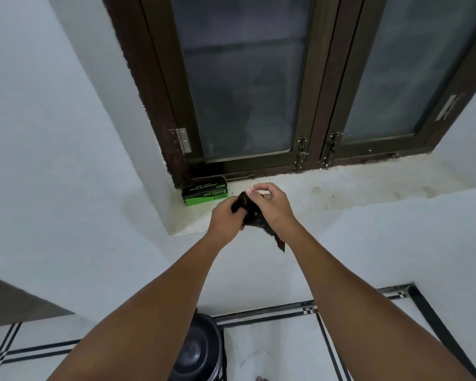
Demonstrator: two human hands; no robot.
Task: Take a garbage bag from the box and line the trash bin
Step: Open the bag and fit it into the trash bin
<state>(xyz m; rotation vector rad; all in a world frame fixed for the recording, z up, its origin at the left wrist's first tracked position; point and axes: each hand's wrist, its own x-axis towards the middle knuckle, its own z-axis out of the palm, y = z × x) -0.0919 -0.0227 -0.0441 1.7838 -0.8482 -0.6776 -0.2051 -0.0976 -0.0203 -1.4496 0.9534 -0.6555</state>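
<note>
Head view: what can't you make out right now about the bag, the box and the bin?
- Garbage bag: bunched between the left hand and right hand; its opening is hidden by the fingers.
- Box: small print too small to read; whether it is open cannot be told.
- Trash bin: partly hidden behind the left forearm and cut off by the bottom edge.

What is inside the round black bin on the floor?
The trash bin shows only a dark bare bottom, no liner yet. The left arm covers part of its rim. Both hands hold the black garbage bag above.
</note>
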